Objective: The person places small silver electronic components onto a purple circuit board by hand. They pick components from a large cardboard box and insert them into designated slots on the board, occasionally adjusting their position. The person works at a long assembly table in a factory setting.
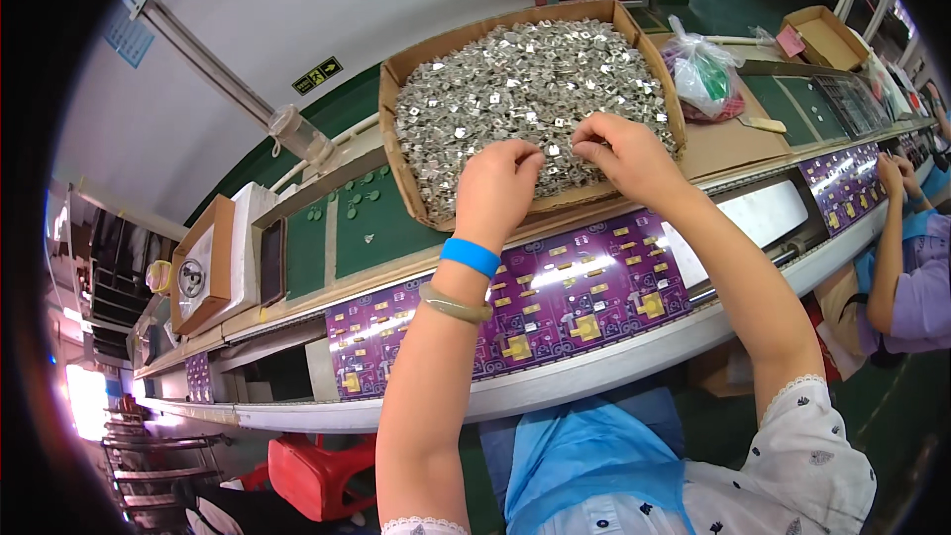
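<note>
A cardboard box [403, 154] full of small silvery metal parts [515, 79] sits in front of me, on the far side of a conveyor. Over its near edge, my left hand [498, 178] has its fingers pinched together; it wears a blue band and a bangle on the wrist. My right hand [626, 154] is just beside it, also over the parts, with thumb and forefinger closed in a pinch. Whatever either hand holds is too small to make out. Below my hands, a purple circuit board panel [540, 287] with yellow-gold components lies on the conveyor.
Left of the box, round green pieces [365, 196] lie on a green surface. A clear plastic jar [300, 136] and an open carton [203, 266] stand farther left. To the right are a plastic bag [705, 74], another purple panel [845, 186] and a co-worker's hands [895, 176].
</note>
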`<state>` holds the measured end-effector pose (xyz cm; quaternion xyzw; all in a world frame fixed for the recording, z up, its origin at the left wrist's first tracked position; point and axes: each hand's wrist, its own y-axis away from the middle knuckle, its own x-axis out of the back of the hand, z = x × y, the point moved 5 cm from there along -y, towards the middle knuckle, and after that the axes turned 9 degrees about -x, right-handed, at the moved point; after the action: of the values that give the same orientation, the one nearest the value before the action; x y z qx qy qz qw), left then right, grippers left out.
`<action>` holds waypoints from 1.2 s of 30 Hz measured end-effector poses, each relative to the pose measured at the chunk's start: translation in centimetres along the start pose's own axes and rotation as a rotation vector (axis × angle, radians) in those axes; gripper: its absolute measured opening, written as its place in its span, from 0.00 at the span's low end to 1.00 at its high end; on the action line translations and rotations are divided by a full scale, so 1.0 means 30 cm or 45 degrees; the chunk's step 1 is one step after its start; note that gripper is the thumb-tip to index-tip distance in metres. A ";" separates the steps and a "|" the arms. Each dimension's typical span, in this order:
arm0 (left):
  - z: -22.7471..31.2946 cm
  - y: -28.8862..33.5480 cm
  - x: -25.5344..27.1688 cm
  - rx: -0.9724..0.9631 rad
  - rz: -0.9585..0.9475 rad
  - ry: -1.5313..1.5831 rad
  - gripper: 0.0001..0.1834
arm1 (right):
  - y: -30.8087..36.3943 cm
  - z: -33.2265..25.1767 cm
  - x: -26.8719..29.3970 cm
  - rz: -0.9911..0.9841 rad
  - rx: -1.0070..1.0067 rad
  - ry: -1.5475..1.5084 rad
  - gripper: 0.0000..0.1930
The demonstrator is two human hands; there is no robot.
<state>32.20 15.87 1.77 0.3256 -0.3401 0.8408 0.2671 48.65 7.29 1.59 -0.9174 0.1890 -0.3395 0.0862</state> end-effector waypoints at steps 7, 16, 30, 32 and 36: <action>0.021 -0.038 -0.135 0.541 -0.128 1.282 0.17 | 0.004 -0.002 0.021 0.126 0.262 0.019 0.07; -0.011 -0.055 -0.051 0.110 0.121 0.423 0.13 | 0.063 0.020 0.127 0.109 0.046 -0.243 0.10; 0.186 0.158 -0.095 0.141 -0.358 0.608 0.11 | 0.278 0.181 0.120 -0.074 0.141 0.260 0.08; 0.179 0.197 -0.127 0.323 -0.446 0.733 0.12 | 0.277 0.179 0.103 -0.079 0.190 0.281 0.09; 0.169 0.224 -0.148 0.198 -0.534 0.555 0.14 | 0.272 0.186 0.083 -0.114 0.212 0.314 0.09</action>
<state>32.41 6.87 -1.32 0.2203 -0.1347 0.8408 0.4758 51.68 -1.00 -3.50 -0.8660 0.1282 -0.4675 0.1229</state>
